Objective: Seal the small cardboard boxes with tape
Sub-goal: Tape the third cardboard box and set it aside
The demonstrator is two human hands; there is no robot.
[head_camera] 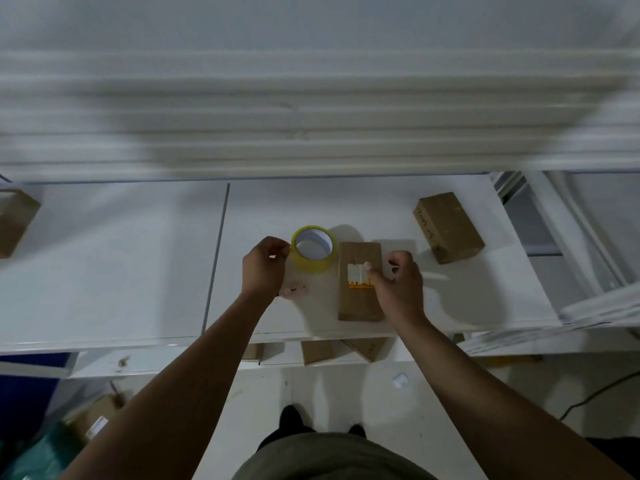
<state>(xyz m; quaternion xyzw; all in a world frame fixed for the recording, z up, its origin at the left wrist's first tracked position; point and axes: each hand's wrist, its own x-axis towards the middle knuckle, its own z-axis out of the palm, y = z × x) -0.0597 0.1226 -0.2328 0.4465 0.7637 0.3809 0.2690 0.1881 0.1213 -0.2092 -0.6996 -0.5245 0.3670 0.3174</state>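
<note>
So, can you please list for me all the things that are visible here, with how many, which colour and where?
table: one, white, centre
labelled box: one, brown with a white label, near the table's front edge
tape roll: one, yellow, on the table, left of the labelled box
plain box: one, brown, on the table, far right
edge box: one, brown, left edge of the picture
lower boxes: at least two, brown, under the table's front
floor box: one, brown, floor, lower left
disc: one, pink, on the table, front-left of the tape roll
cable: one, black, floor, right
left grip: one, pinches at the tape roll's left edge
right grip: one, on the labelled box, fingers curled; whether it holds anything is unclear
</note>
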